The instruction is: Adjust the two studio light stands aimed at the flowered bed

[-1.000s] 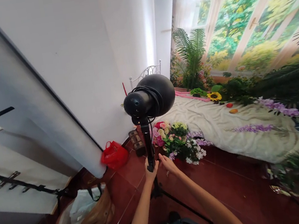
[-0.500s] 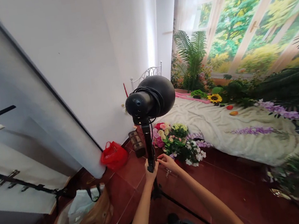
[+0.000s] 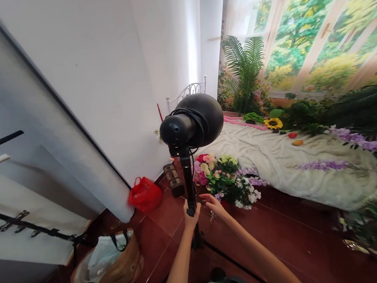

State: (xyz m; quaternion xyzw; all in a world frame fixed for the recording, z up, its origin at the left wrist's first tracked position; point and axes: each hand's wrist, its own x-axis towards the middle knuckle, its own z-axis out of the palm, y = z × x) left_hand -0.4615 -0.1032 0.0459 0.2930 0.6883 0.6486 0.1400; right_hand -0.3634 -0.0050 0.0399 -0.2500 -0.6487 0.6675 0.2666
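A black studio lamp (image 3: 202, 119) with a cable coiled around it sits on top of an upright black stand (image 3: 187, 175). My left hand (image 3: 189, 214) is wrapped round the stand's pole, at a black clamp below the lamp. Just right of the pole is my right hand (image 3: 212, 204), its fingers slightly bent and apart, with nothing visible in them. A small gap separates it from the pole. The stand's legs spread over the red tiled floor near my body.
Bunches of artificial flowers (image 3: 227, 173) lie beyond my right hand, beside a bed with a cream blanket (image 3: 266, 163). A red bag (image 3: 145, 194) and a woven bag (image 3: 122, 269) stand on the left. Rolled backdrops lean at far left.
My right hand has moved slightly away from the pole and its fingers have parted. My left hand stays on the pole. The view has shifted a little.
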